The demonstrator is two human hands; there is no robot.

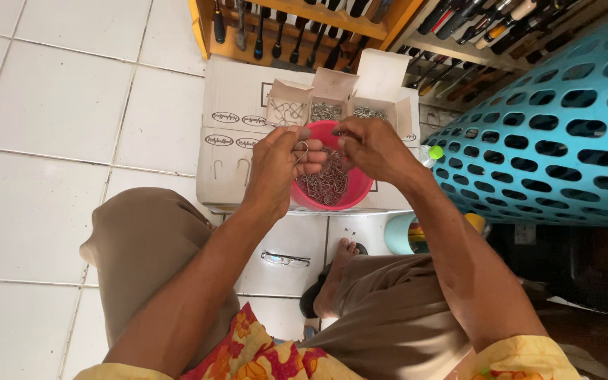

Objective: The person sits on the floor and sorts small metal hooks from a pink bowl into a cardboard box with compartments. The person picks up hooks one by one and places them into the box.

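The left hand (276,165) pinches one small bent steel wire hook (302,151) between thumb and fingers, just above the round pink plastic bowl (355,191) heaped with more hooks. The right hand (371,148) hovers beside it, fingertips curled together; whether it grips anything I cannot tell. The hook looks light, stiff, smooth and apt to snag, best held by its straight shank.

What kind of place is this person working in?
Probably a small hardware shop or storeroom: a wooden rack of hand tools, small open cardboard boxes of metal hooks, and a tiled floor.
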